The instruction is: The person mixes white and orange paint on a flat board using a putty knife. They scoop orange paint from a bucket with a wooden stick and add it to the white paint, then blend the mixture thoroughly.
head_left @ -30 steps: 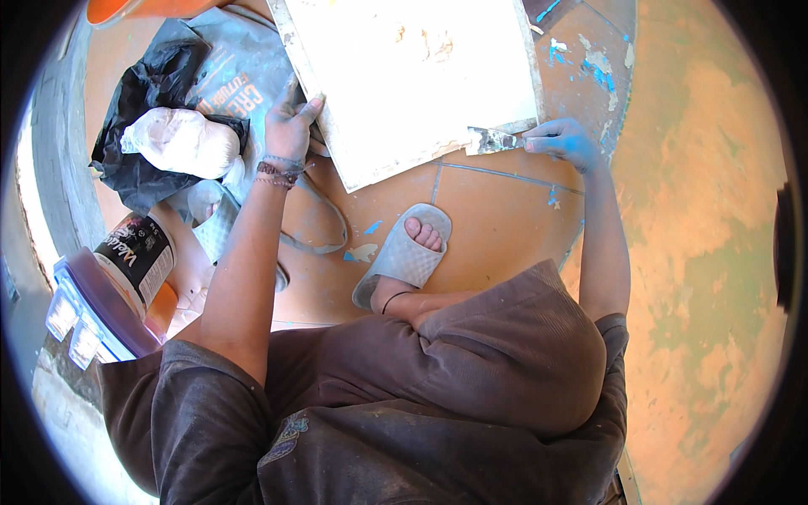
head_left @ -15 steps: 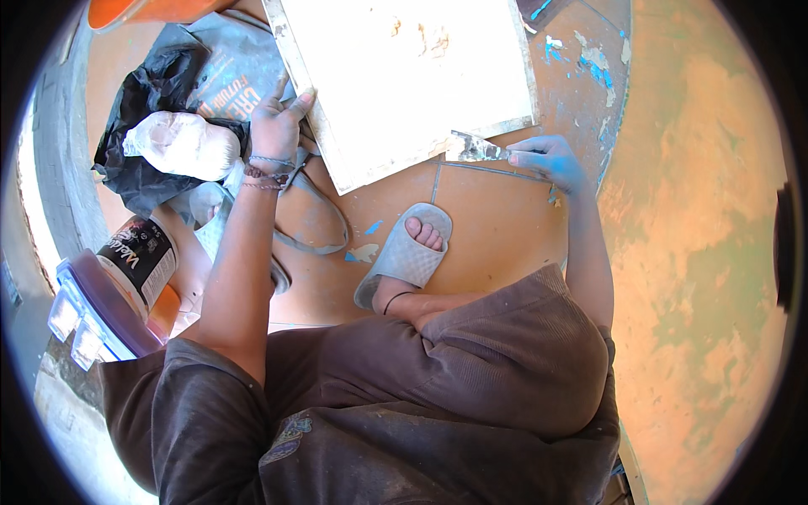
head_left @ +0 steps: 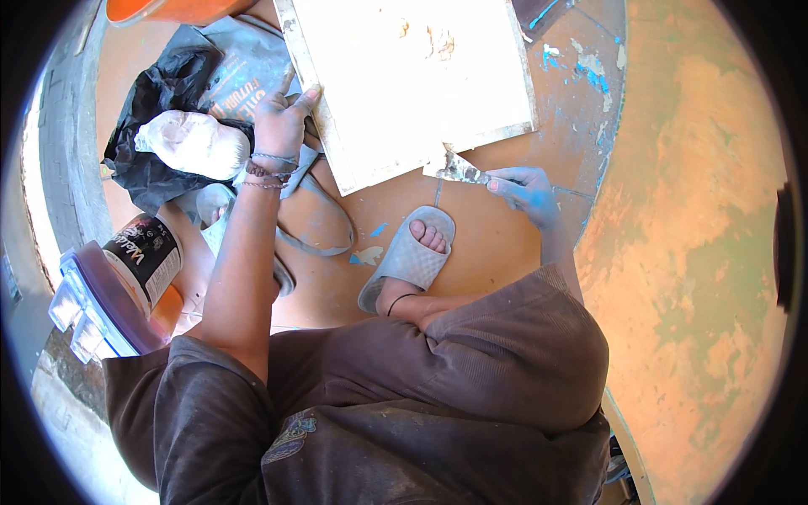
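A white board (head_left: 412, 84) with worn, dirty edges and a few brownish smears on its face lies tilted in front of me. My left hand (head_left: 280, 126), dusty and wearing bracelets, grips its left edge; the thumb rests on the rim and part of the fingers is hidden. In my right hand (head_left: 530, 195) is a putty knife (head_left: 460, 169), held by its handle with the fingers closed. Its paint-stained blade points left, at the board's near edge, and pale material shows on it.
Left of the board lie a black plastic bag (head_left: 160, 93), a white wrapped bundle (head_left: 194, 145) and a grey printed bag (head_left: 244, 71). A black-labelled tub (head_left: 145, 257) and a purple-lidded container (head_left: 105, 303) stand nearer. An orange bucket (head_left: 168, 10) is at upper left. My slippered foot (head_left: 412, 252) rests on tiles.
My right hand has moved left and nearer to me, bringing the putty knife's blade further along the board's near edge. My left hand keeps its place on the board.
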The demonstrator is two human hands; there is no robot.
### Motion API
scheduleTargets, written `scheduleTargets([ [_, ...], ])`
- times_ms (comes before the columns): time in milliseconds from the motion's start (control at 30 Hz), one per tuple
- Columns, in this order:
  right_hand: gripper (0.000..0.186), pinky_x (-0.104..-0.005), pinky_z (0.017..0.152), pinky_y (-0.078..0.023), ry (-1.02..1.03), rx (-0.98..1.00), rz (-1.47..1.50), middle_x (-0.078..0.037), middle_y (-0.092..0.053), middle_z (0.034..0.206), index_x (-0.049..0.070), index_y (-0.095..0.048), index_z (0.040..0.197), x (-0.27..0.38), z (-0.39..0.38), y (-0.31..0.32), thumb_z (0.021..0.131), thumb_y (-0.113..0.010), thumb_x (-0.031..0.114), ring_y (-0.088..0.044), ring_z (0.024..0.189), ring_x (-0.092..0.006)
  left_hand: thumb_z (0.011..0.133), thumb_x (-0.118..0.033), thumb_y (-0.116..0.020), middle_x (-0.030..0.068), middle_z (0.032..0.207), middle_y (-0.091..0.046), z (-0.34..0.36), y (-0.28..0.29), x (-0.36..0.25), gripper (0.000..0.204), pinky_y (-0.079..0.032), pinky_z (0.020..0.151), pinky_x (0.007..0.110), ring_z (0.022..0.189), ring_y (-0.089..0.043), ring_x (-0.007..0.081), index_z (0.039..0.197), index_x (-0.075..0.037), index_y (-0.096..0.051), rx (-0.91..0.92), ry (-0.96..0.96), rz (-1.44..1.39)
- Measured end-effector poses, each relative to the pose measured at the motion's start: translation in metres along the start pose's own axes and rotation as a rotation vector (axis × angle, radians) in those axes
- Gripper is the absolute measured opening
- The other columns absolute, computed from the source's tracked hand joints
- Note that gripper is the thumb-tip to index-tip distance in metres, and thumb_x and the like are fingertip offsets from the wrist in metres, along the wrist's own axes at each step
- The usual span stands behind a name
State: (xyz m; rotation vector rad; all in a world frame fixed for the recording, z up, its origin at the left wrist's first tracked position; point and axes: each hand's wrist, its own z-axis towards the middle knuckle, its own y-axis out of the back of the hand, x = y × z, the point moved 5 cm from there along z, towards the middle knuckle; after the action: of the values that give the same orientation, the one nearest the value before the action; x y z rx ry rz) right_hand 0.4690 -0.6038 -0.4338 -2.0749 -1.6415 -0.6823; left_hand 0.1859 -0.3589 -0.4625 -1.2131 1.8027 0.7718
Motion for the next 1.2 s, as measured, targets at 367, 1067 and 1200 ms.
scheduleTargets([
  [367,0.031,-0.0166,0.041,-0.029,0.067,-0.129,0.175,-0.002,-0.059,0.070,-0.004,-0.064,0.108,-0.007,0.003,-0.038,0.087,-0.065,0.018,-0.042,0.047,-0.0025,0.087,-0.001,-0.059,0.0149,0.100,-0.067,-0.004,-0.006,-0.006,0.060,-0.050,0.073,0.022,0.084,-0.063,0.0125,0.139,0.006,-0.031,0.021,0.009,0.010],
  [1067,0.031,-0.0310,0.063,-0.051,1.101,-0.605,-0.742,-0.009,-0.058,0.087,0.004,-0.062,0.114,0.096,0.016,-0.089,0.083,-0.062,0.005,-0.060,0.072,-0.0209,0.088,-0.005,-0.059,0.0112,0.101,-0.067,0.003,-0.007,0.032,0.027,-0.048,0.080,0.023,0.088,-0.062,0.0112,0.113,0.007,-0.057,-0.062,-0.051,-0.186],
  [1200,0.032,-0.0323,0.061,-0.051,1.056,-0.613,-0.740,-0.010,-0.057,0.088,0.004,-0.061,0.116,0.093,0.020,-0.091,0.083,-0.062,0.007,-0.060,0.071,-0.0211,0.088,-0.007,-0.061,0.0096,0.097,-0.067,0.003,-0.007,0.037,0.028,-0.048,0.076,0.023,0.084,-0.062,0.0107,0.112,0.007,-0.058,-0.080,-0.022,-0.168],
])
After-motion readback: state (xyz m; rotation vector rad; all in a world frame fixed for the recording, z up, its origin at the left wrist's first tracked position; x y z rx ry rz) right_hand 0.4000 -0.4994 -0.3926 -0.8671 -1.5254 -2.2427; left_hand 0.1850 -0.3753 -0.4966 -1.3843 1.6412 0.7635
